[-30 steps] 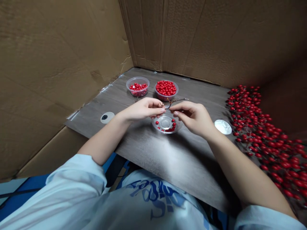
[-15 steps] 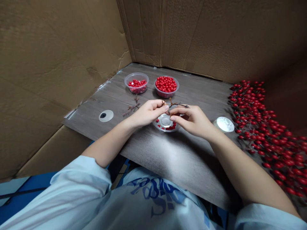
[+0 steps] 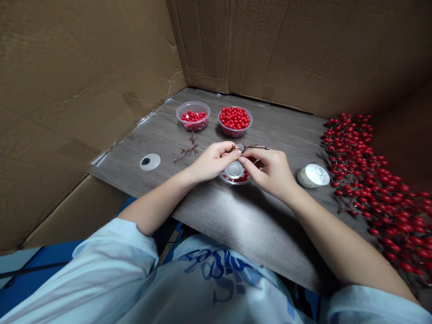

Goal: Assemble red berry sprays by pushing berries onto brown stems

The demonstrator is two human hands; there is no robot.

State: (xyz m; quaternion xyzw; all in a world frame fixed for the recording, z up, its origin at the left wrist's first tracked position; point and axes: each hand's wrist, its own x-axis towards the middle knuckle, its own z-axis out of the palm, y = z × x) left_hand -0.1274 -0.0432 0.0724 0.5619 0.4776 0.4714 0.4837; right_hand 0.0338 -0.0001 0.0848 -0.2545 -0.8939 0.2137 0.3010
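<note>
My left hand and my right hand meet over a small clear dish that holds a few red beads. Both pinch a thin brown twig whose bare branch sticks out to the right above my right hand. My fingertips touch at the twig's left end. A bare brown stem lies on the table to the left of my left hand.
Two clear cups of red beads, a part-filled one and a full one, stand at the back. A pile of red berry branches covers the right side. A white lid and a clear lid lie on the table. Cardboard walls surround the desk.
My hands have stayed over the dish, the fingertips drawing closer on the twig. The view has shifted so that the bare stem on the left came into sight.
</note>
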